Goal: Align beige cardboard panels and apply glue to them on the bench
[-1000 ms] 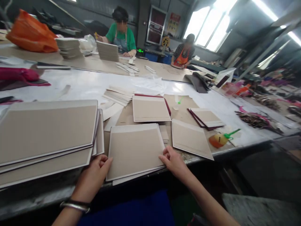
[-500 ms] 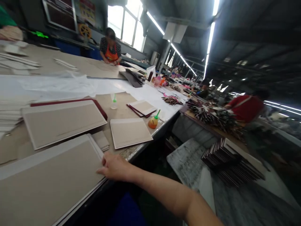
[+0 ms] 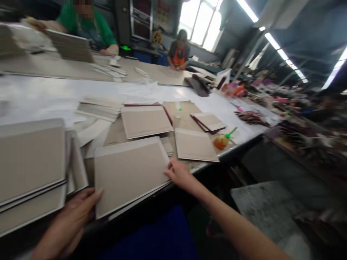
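A beige rectangular board (image 3: 132, 173) with a pale border lies at the table's front edge, on top of at least one similar sheet. My right hand (image 3: 180, 175) is closed on its right edge, fingertips on the upper face. At the opposite edge my left hand (image 3: 76, 215) pinches the board's lower left side, thumb on top and other fingers hidden beneath. Left of it lies a stack of similar boards (image 3: 29, 162). Behind is another beige board (image 3: 146, 121) over a dark red piece, and a smaller beige board (image 3: 195, 144) lies to the right.
A glue bottle (image 3: 221, 142) with a green nozzle stands near the table edge, a clear bottle (image 3: 178, 112) farther back. Pale strips (image 3: 100, 108) lie behind the boards. Across the table are a person in green (image 3: 100, 30) and a person in an orange apron (image 3: 180, 54).
My view has swung left, bringing my left hand, the left stack and the person in green into sight. My right hand stays on the board's right edge.
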Tool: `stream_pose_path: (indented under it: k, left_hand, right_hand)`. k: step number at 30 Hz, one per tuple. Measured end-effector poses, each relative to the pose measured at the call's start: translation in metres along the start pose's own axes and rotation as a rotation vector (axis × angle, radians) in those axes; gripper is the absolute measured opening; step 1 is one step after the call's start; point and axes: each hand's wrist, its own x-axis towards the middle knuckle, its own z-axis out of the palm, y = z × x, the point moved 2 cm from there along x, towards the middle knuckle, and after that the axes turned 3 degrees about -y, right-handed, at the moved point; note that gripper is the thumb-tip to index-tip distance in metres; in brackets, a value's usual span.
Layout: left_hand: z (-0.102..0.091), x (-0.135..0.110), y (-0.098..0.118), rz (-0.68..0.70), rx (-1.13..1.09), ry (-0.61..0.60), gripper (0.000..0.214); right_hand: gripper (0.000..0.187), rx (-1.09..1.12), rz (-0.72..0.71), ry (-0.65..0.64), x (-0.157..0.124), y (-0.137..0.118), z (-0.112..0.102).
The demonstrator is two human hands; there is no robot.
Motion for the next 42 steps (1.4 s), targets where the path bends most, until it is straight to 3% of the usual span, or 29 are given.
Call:
stream_pose_path:
  k: [3, 9, 33, 42]
  left_hand:
    - [-0.014, -0.008, 0.002, -0.059, -0.088, 0.015, 0.021]
    - [-0.004, -0.01, 0.007, -0.042, -0.1, 0.03, 0.024]
    - [-0.008, -0.006, 0.0, 0.008, -0.157, 0.006, 0.042]
    - [-0.005, -0.013, 0.006, 0.012, -0.164, -0.004, 0.039]
  right_hand:
    - [0.008, 0.041, -0.047, -0.021, 0.008, 0.007, 0.004]
    - [0.011, 0.035, -0.053, -0.015, 0.006, 0.01, 0.005]
    - [0.016, -0.047, -0.076, -0.033, 0.011, 0.018, 0.008]
    - [0.013, -0.02, -0.094, -0.009, 0.012, 0.02, 0.011]
